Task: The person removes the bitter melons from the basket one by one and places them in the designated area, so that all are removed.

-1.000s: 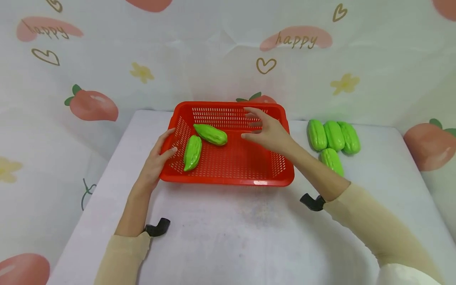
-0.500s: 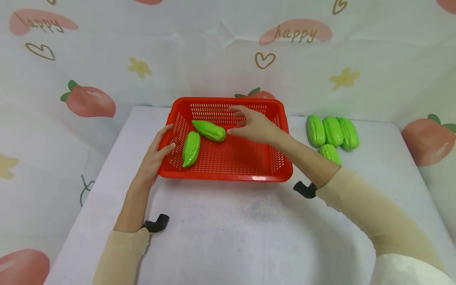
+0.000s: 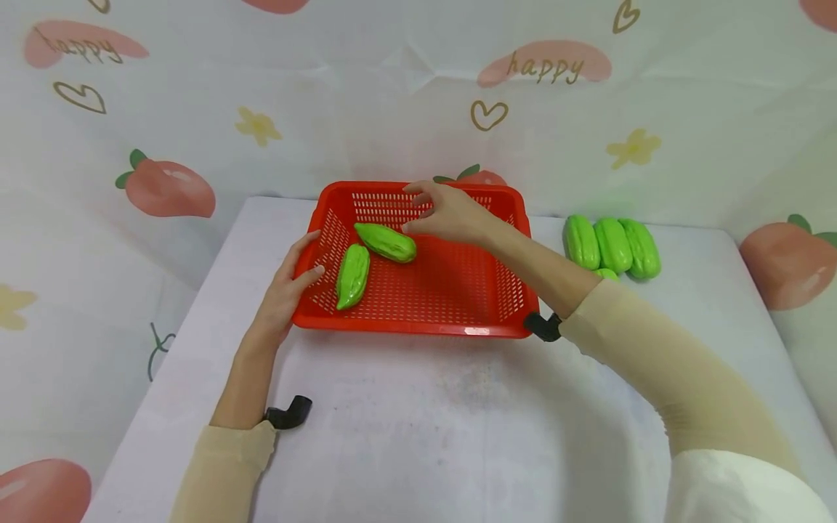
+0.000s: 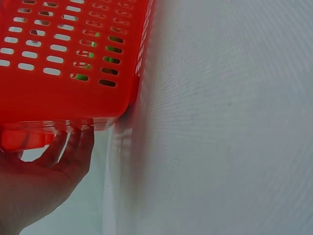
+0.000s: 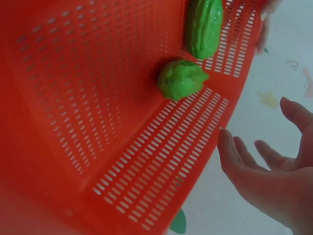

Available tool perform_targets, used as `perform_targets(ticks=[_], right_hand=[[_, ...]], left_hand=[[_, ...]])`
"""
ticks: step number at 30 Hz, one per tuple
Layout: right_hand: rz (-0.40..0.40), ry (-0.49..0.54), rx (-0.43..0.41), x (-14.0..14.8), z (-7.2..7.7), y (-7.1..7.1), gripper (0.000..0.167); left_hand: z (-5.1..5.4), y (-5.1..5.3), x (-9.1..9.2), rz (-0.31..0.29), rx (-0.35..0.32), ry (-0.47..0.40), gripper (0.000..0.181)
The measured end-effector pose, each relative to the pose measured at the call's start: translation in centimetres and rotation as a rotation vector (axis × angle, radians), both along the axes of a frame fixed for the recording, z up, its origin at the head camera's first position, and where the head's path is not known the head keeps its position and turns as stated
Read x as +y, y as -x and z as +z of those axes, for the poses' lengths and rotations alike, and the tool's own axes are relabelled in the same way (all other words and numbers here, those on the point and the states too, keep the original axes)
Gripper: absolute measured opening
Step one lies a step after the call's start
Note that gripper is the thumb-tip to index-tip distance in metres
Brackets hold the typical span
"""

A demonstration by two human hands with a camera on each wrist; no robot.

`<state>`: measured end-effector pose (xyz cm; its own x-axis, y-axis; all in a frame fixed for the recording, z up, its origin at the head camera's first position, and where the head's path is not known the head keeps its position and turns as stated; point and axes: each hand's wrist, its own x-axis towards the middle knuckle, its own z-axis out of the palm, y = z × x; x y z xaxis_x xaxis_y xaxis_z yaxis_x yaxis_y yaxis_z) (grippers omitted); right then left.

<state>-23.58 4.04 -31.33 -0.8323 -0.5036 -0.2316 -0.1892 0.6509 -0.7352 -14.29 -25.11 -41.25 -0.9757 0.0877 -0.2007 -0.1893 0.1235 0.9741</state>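
Note:
A red perforated basket stands on the table, also filling much of the left wrist view and right wrist view. My left hand grips its left rim, thumb over the edge and fingers along the outside. Inside, towards the left, lie two bright green, ridged vegetable-like pieces, one slanting at the back and one more upright. With nothing in it, my right hand hovers near the basket's back rim, fingers parted and slightly bent, right of the slanting piece.
Right of the basket, several similar green pieces lie grouped on the white table. One of them is partly hidden by my right forearm. A white cloth printed with fruit, hearts and flowers hangs behind the table.
My right hand has moved left and somewhat back above the basket, its forearm now covering more of the nearest green piece on the table. My left hand remains on the rim.

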Motion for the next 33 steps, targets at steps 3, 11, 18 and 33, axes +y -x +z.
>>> perform_targets(ticks=[3, 11, 18, 33], right_hand=[[0.014, 0.020, 0.002, -0.4, -0.1, 0.6, 0.065], [0.080, 0.099, 0.023, -1.1, -0.7, 2.2, 0.057], [0.092, 0.138, 0.011, -1.6, -1.8, 3.0, 0.050], [0.113, 0.303, -0.087, -2.2, -5.7, 4.8, 0.049]], left_hand=[[-0.1, 0.0, 0.0, -0.002, 0.000, -0.004, 0.057], [-0.2, 0.0, 0.0, 0.003, -0.010, -0.021, 0.057], [-0.3, 0.0, 0.1, 0.004, -0.010, -0.031, 0.056], [-0.1, -0.1, 0.0, 0.011, -0.002, -0.031, 0.056]])
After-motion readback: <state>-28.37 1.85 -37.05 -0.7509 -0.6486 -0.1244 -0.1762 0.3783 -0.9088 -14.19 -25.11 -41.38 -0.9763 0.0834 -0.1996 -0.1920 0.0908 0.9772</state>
